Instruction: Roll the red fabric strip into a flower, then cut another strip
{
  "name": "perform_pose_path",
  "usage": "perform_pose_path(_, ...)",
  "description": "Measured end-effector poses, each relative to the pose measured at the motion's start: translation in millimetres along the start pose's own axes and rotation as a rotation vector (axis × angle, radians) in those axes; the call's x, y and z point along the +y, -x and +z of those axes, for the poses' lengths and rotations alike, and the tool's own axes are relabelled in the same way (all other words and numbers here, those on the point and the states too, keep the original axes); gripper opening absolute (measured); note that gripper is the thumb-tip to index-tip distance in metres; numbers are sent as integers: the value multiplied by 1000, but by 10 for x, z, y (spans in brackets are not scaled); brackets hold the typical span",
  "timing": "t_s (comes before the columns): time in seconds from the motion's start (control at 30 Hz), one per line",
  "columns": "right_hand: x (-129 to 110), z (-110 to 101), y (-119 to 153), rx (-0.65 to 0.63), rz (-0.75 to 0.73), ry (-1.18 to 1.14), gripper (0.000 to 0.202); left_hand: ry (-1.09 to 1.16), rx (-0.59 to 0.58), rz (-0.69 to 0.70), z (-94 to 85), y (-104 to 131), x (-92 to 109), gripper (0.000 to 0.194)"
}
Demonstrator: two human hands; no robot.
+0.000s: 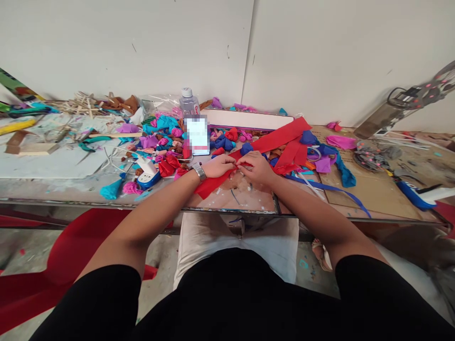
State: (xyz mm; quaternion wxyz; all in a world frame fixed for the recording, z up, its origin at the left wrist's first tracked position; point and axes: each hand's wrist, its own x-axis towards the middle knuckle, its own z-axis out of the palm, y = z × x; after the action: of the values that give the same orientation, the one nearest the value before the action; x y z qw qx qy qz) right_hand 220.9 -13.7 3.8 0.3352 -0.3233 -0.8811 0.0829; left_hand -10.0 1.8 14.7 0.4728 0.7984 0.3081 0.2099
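My left hand [221, 166], with a metal watch [199, 172] at the wrist, and my right hand [256, 166] meet over the front of the workbench. The fingertips of both pinch a red fabric strip [212, 183], whose lower end hangs out beneath my left hand. Beyond my right hand lie more red strips [280, 136], stretching up to the right. Small dark blue fabric pieces [246, 149] sit just past my fingers. To the left is a heap of rolled fabric flowers [168, 165] in red, pink, purple and turquoise. My fingers partly cover the spot being pinched.
A lit phone [197, 137] leans against a plastic bottle [189, 104] behind the heap. On the left are a white-and-blue power socket [148, 178], pliers [93, 141] and wood sticks [85, 104]. A blue ribbon [334, 188] crosses cardboard [377, 189] at right, near a fan [371, 156].
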Motion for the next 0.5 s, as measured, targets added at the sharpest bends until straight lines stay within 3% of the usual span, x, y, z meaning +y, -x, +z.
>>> perform_pose_path(0.13,3,-7,3,10,-15,8,26,-51,42,46,-9,0,33,36)
perform_pose_path(0.3,18,10,10,19,18,23,22,33,33,-33,13,-8,13,26)
perform_pose_path(0.5,18,22,9,27,13,38,18,-80,78,-9,6,-8,19,30)
